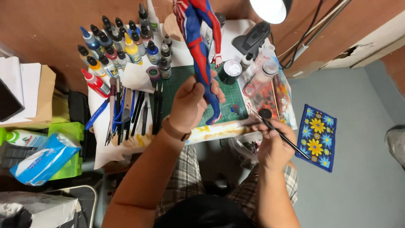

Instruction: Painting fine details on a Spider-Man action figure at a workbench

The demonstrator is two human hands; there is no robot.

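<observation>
So the left hand [192, 103] has its fingers wrapped tight around the leg of a red and blue figure [201, 50], held up over the green cutting mat [181, 84]. The right hand [274, 145] pinches a thin black paintbrush [276, 131] near the desk's right edge. Dropper paint bottles [122, 46] crowd the back left corner, a row of tools [130, 112] lies beside the mat, and a small black jar [230, 71] stands just right of the figure, contents hard to tell.

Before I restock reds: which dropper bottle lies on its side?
The red-filled bottle with a red cap, at the cluster's near-left edge by the tools; the other paint bottles stand upright.
</observation>
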